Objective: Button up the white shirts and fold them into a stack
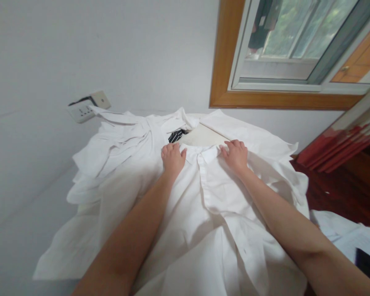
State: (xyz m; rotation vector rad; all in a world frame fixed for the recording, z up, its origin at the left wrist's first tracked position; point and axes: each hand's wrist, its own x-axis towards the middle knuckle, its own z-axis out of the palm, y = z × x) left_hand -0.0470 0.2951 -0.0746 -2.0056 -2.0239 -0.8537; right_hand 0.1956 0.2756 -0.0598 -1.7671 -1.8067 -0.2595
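Observation:
A white button-up shirt (pixel 212 185) lies in front of me, its collar at the far end and its button placket running down toward me. My left hand (pixel 173 158) grips the cloth just left of the collar, fingers curled over it. On the collar's other side, my right hand (pixel 236 157) pinches the shirt near the shoulder. More white garments (pixel 120 139) are heaped to the left, creased and overlapping. Past the collar, a black-and-white striped item (pixel 177 135) shows beside a bare patch of pale surface (pixel 200 135).
On the wall behind is a socket (pixel 83 110) with a switch plate. A wood-framed window (pixel 220 98) is at upper right. Red-and-white curtains (pixel 336 144) hang at the right, above dark flooring (pixel 327 193). White sheets or cloth (pixel 348 230) and a dark object (pixel 368 265) lie lower right.

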